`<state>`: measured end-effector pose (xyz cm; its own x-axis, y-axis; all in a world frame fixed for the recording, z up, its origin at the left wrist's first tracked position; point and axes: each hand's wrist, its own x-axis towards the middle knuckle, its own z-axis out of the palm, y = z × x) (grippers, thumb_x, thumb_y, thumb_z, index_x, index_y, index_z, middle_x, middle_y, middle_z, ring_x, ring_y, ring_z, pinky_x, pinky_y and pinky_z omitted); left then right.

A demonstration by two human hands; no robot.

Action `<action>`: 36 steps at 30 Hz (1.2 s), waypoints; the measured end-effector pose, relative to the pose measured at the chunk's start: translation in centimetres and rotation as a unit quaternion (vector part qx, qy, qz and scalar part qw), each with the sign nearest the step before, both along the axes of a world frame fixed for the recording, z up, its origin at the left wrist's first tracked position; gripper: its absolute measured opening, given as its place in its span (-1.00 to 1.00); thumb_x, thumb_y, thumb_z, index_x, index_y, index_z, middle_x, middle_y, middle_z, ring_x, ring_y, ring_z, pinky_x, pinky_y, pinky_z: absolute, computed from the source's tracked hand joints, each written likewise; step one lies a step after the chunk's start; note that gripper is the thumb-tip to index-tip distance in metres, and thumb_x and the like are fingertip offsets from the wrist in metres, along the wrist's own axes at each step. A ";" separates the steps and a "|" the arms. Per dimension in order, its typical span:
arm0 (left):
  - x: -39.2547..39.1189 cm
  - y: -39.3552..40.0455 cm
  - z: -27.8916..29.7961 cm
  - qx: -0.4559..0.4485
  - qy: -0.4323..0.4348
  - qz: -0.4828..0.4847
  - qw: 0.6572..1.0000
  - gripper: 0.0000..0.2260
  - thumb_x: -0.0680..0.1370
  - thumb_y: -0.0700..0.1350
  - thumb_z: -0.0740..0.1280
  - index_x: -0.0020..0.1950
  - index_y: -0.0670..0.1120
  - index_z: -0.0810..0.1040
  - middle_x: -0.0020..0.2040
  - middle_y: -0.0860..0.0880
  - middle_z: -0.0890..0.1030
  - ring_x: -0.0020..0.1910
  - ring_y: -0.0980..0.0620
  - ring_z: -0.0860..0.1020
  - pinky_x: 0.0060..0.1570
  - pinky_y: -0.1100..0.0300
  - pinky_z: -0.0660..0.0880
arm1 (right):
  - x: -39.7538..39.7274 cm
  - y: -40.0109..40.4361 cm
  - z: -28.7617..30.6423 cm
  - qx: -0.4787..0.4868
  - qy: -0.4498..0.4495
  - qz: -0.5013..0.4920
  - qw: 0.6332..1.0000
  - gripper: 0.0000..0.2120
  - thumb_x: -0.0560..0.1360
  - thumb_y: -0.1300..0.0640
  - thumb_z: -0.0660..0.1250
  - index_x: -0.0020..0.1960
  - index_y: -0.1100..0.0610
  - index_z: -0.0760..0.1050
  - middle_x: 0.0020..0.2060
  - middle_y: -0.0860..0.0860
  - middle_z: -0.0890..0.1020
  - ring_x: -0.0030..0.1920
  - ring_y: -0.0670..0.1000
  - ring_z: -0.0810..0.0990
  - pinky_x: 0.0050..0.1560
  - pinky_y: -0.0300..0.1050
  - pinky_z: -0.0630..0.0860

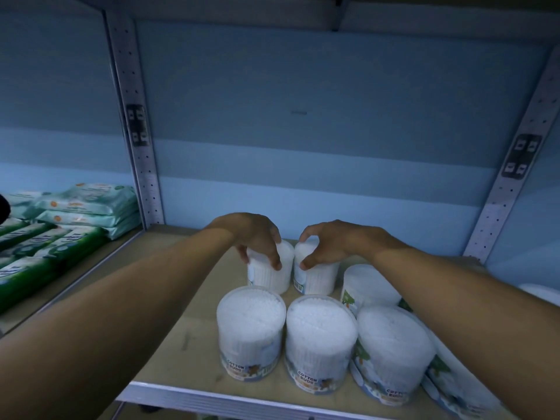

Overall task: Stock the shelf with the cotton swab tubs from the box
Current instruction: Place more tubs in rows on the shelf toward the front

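Several round clear tubs of white cotton swabs stand upright on the beige shelf board (181, 338). My left hand (257, 237) grips the top of one tub (272, 277) in the back row. My right hand (327, 241) grips the top of the tub beside it (318, 277). Both tubs rest on the board, close together. In front stand a left front tub (250, 331), a middle front tub (319, 344) and a right front tub (391, 353), with one more behind (369, 286). The box is not in view.
Green and pale packs of wipes (60, 225) are stacked on the neighbouring shelf at left, past a perforated metal upright (136, 140). A second upright (515, 177) bounds the bay at right. Blue back panel behind; bare board left of the tubs.
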<state>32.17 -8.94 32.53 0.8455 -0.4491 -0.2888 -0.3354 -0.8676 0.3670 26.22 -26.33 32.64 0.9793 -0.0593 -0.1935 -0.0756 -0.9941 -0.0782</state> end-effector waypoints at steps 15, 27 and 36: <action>0.1 1.0 -0.4 0.015 -0.024 -0.005 1.000 -0.25 0.36 0.14 0.56 0.47 0.03 0.35 0.34 -0.02 0.41 0.11 -0.09 0.59 0.02 0.07 0.65 | -0.5 0.3 0.2 0.010 0.004 0.011 1.000 -0.37 0.42 -0.25 0.46 0.43 -0.20 0.35 0.41 -0.07 0.43 0.32 0.03 0.45 0.22 -0.10 0.43; 1.5 1.5 -0.7 -0.027 0.009 -0.020 0.999 -0.12 0.30 0.07 0.60 0.54 0.10 0.27 0.43 0.03 0.40 0.29 -0.04 0.49 0.22 0.11 0.55 | 0.1 0.9 0.9 -0.005 -0.001 -0.016 1.000 -0.26 0.39 -0.33 0.45 0.46 -0.05 0.38 0.37 -0.03 0.45 0.14 0.02 0.50 0.17 -0.09 0.54; 0.8 1.2 -0.3 0.002 -0.020 0.001 1.000 -0.28 0.31 0.12 0.59 0.38 -0.11 0.46 0.27 -0.04 0.51 0.12 -0.07 0.59 0.07 0.06 0.63 | 0.9 0.9 0.7 0.016 0.021 0.004 1.000 -0.29 0.35 -0.22 0.54 0.44 -0.14 0.40 0.38 -0.06 0.39 0.23 0.07 0.48 0.13 -0.02 0.60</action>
<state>32.92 -7.77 32.24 0.8573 -0.4458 -0.2575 -0.3475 -0.8701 0.3495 27.13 -25.42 33.38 0.9709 -0.0439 -0.2355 -0.0710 -0.9916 -0.1077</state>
